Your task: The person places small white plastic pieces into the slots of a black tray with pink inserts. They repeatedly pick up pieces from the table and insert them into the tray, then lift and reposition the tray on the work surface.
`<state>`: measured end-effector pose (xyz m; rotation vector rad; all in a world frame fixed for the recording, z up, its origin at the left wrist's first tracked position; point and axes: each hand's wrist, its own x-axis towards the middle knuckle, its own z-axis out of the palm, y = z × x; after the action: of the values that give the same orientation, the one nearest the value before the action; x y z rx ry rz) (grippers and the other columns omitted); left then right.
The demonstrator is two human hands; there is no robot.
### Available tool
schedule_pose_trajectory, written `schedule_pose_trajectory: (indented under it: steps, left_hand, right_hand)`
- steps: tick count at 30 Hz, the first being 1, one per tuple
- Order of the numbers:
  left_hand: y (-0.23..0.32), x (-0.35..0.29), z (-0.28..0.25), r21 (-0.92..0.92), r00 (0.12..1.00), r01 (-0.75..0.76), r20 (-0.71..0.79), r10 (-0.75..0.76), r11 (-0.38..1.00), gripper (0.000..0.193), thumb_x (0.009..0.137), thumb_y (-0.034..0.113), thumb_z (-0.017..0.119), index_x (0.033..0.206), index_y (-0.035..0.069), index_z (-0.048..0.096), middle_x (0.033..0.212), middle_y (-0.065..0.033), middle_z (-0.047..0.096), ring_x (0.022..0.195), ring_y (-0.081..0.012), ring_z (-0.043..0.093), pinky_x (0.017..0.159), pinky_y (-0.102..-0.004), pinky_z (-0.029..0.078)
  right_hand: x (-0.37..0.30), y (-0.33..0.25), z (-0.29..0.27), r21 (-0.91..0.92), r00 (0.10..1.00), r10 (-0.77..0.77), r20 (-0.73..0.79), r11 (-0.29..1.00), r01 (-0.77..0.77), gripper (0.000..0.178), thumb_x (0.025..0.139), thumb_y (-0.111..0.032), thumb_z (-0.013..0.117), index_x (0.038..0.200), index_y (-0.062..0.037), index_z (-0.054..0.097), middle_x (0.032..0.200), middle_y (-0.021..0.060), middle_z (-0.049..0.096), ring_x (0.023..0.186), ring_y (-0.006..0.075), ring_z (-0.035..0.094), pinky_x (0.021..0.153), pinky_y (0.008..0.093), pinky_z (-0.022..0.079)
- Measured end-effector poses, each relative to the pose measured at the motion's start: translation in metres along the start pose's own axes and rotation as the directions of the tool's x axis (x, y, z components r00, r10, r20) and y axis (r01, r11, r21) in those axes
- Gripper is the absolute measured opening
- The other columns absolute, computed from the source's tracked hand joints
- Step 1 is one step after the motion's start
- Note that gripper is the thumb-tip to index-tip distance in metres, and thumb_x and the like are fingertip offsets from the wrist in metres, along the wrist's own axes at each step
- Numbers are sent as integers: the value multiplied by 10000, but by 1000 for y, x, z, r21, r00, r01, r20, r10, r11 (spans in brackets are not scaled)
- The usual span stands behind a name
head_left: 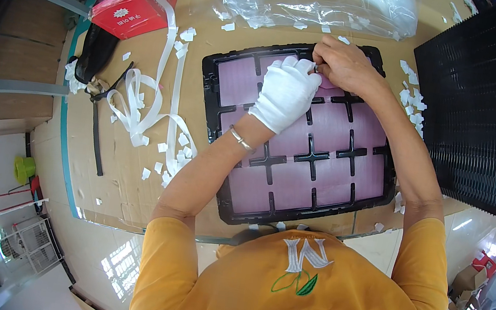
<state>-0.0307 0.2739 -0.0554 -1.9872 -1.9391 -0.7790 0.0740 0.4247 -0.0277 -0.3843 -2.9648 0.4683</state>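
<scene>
In the head view, a black tray (209,86) lies on the table (122,191), in front of the person's mustard-coloured shirt (229,292). Pinkish-purple sheets (252,190) show in its compartments, parted by black cross-shaped dividers (311,157). The left hand (286,92), in a white glove with a bracelet (240,139) at the wrist, is over the far left part of the tray, its fingers bent and bunched. The bare right hand (343,65) comes from the right to the tray's far edge, fingers curled, its tips close beside the gloved ones. The fingertips are small and partly covered here, so I cannot tell whether either grip is pinching anything; a pink piece (331,89) shows just below the right hand.

Beyond the tray, on the far side of the table, lies a crumpled clear plastic bag (320,3). A red box (136,6) stands at the far left, with loose white tape (177,88) and a black strap (96,140) nearer. White scraps (417,103) are scattered to the left and right of the tray. On the right rises a black ribbed stack (488,113).
</scene>
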Motion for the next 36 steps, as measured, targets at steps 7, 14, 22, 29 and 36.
schedule_pose_trajectory:
  steps: [7,14,22,29,36]
  left_hand:
    - [0,1,-1,5,1000,0,8,-1,1000,76,715,137,701,781,113,672,854,-60,617,780,-272,603,641,-405,489]
    - [0,1,-1,-11,1000,5,21,-4,1000,72,716,136,700,778,114,671,854,-60,617,784,-270,602,650,-400,490]
    - [0,1,-1,-14,1000,1,18,-1,1000,75,717,140,704,781,114,674,848,-59,616,791,-272,605,651,-400,491]
    - [-1,1,-1,-9,1000,3,18,-3,1000,77,716,147,706,773,109,670,834,-61,610,779,-274,605,645,-404,490]
    - [0,1,-1,-13,1000,-7,0,7,1000,71,714,144,704,754,104,660,827,-63,606,778,-275,607,642,-406,490]
  right_hand:
    - [0,-1,-6,-9,997,12,72,1000,-11,153,813,-75,680,940,-58,595,989,87,579,929,318,606,779,419,485]
    - [-1,1,0,13,998,-54,-17,998,54,146,812,-65,678,928,-55,590,985,88,569,927,317,600,771,427,477]
    - [-1,-1,-5,9,999,-15,31,1000,15,172,814,-55,679,956,-53,581,984,97,563,937,324,597,783,429,476]
    - [-2,-3,-7,71,998,23,66,997,-28,119,834,-51,647,914,-38,560,973,104,563,922,332,592,788,432,469]
    - [2,-1,-5,69,995,86,46,994,-89,78,839,-70,633,863,-41,565,956,113,569,918,335,597,784,441,473]
